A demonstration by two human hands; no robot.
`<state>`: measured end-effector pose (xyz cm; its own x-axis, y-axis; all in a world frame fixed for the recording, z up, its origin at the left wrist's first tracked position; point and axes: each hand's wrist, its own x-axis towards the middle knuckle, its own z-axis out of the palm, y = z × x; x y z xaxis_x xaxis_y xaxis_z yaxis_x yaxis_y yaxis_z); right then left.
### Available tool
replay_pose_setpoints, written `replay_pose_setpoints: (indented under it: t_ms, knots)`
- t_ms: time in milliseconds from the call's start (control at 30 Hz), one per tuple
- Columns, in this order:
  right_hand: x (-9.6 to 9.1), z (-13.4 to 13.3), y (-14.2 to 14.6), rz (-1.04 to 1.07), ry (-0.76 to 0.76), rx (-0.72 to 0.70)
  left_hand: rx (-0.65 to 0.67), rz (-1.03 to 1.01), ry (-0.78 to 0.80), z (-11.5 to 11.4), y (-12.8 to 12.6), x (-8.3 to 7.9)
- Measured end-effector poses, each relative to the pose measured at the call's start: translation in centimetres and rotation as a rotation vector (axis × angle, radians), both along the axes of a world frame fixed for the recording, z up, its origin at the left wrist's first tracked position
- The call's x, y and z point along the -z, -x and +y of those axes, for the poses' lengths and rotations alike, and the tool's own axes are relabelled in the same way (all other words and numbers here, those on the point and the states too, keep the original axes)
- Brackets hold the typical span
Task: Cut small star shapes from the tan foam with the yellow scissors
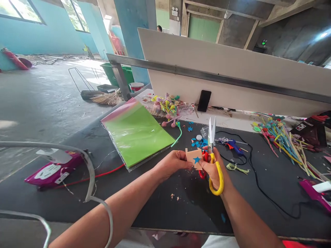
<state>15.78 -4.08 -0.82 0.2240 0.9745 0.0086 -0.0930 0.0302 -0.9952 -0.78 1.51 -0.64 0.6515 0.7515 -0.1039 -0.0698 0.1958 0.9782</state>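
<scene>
My left hand (176, 161) pinches the left edge of a peach-coloured square sheet (190, 157). A small blue star (197, 159) lies on that sheet, under the tip of my right thumb. My right hand (212, 168) also holds scissors (217, 179) with yellow handles, their blades pointing up and slightly apart. Red handle loops (202, 174) show behind the sheet and fingers; whether my right hand touches them I cannot tell. Blue scraps (200, 142) and a loose blue star (190, 128) lie just beyond. Tiny peach scraps (178, 198) are on the black table (155, 210).
Green sheets in a clear sleeve (141, 134) lie left. A blue glue gun (235, 147) with a black cord sits right. Coloured fuzzy stems (284, 141) are piled farther right. A phone (204, 101) leans against the white board (181, 82). A purple power strip (55, 168) stands left.
</scene>
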Motion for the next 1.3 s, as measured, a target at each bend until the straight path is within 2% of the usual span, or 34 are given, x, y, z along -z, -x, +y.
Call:
replay_pose_setpoints:
  t_ms: [133,267,433,600,1300]
  knots:
    - [-0.2,-0.1,-0.2,-0.044,-0.017,-0.016,-0.001,-0.061,0.073,-0.2,-0.2,-0.2]
    - [-0.4,-0.3,0.0,-0.089,-0.021,-0.032,-0.079,-0.121,0.070,-0.6,-0.9,-0.1]
    - [-0.6,-0.5,0.4,-0.044,-0.010,-0.063,-0.129,-0.119,0.035,-0.5,-1.3,0.2]
    - [-0.7,-0.4,0.3,-0.003,-0.013,-0.055,-0.149,-0.139,0.083,-0.2,-0.9,0.2]
    - [-0.4,-0.3,-0.2,-0.002,-0.028,-0.053,-0.165,-0.025,0.006,0.1,-0.1,-0.2]
